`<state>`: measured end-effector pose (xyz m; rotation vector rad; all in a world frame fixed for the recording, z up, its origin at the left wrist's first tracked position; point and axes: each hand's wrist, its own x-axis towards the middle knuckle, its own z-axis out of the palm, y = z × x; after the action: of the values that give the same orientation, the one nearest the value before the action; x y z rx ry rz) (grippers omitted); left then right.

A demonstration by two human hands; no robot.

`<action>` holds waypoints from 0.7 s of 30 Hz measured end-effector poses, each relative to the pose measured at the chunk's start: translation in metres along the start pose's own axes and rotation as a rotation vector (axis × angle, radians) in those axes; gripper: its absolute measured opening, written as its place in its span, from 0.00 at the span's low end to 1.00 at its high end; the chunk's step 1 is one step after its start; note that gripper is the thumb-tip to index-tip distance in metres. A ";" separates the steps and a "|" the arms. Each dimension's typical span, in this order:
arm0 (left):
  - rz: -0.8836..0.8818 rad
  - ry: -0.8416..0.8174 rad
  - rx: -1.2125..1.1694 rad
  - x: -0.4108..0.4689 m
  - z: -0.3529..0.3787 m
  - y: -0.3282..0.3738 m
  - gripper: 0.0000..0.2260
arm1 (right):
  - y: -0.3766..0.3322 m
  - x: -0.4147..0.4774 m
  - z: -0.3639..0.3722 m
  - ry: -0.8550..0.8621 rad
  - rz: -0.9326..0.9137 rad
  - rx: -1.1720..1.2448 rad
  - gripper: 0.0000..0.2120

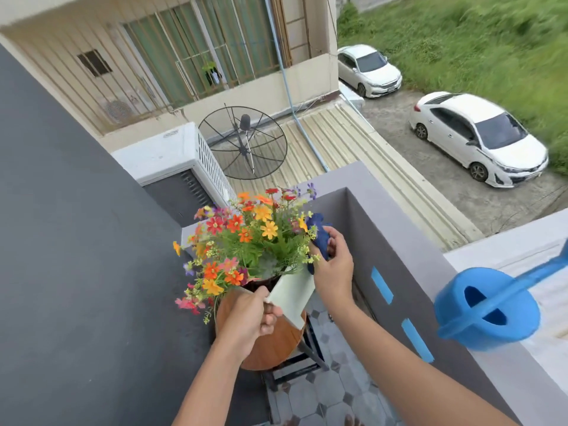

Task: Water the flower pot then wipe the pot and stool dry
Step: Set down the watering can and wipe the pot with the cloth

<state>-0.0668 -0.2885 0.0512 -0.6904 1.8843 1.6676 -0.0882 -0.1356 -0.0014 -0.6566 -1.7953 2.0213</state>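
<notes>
A square white flower pot (292, 295) full of orange, red and yellow flowers (246, 238) is tilted above a round wooden stool (276, 342). My left hand (249, 318) grips the pot's near corner. My right hand (333, 265) holds a dark blue cloth (319, 235) against the pot's far upper edge, among the flowers. A blue watering can (488, 309) rests on the balcony ledge to the right.
A grey balcony wall (399, 256) with blue tape strips runs along the right, a dark wall (76, 241) along the left. The floor has grey tiles (332, 392). Beyond are an air-conditioner unit (175, 155), a satellite dish (242, 142) and parked white cars (479, 139).
</notes>
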 end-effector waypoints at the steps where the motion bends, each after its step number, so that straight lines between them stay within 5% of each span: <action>1: 0.008 -0.003 -0.010 -0.001 0.000 0.003 0.07 | -0.004 -0.004 0.000 -0.010 -0.008 0.022 0.19; 9: 0.111 -0.041 -0.092 0.000 0.002 0.032 0.13 | -0.021 -0.081 0.002 -0.235 -0.184 0.034 0.18; 21: 0.144 -0.165 -0.098 -0.031 0.022 0.047 0.09 | -0.043 0.029 -0.016 0.078 -0.207 -0.056 0.18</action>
<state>-0.0753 -0.2606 0.1040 -0.4476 1.7814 1.8563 -0.1044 -0.1008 0.0365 -0.5336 -1.8005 1.7925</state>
